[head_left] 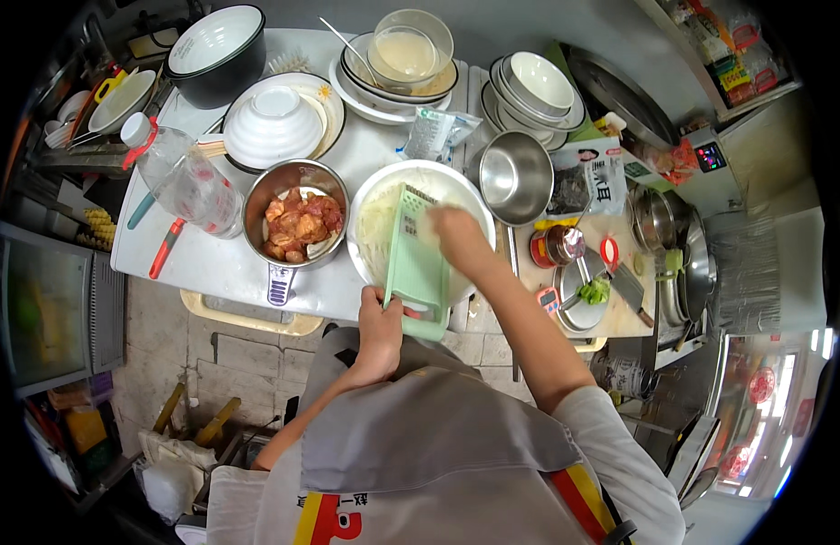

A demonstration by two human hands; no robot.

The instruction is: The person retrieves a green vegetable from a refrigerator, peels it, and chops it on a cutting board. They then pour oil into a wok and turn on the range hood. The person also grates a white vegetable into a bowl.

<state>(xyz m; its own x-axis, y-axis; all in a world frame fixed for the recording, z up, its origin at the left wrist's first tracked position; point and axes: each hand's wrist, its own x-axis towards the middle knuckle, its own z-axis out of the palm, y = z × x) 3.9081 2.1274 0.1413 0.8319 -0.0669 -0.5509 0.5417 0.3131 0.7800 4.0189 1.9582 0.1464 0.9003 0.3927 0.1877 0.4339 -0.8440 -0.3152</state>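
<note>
My left hand (381, 334) grips the handle end of a pale green plastic grater (420, 272). The grater leans across a white bowl (475, 204), its far end inside the rim. Pale shredded vegetable (375, 235) lies in the bowl on the grater's left side. Over the upper right part of the grater is my right hand (455, 235), curled and blurred by motion; whatever may be under its fingers is hidden. Left of the bowl stands a steel pot (251, 216) with chunks of raw, seasoned-looking meat (304, 223).
An empty steel pot (516, 178) stands to the right, near a red-labelled jar (555, 246) and a cleaver (627, 289). At left are a plastic bottle (191, 180) and a red-handled tool (166, 248). Stacked bowls (539, 85) and dishes line the back.
</note>
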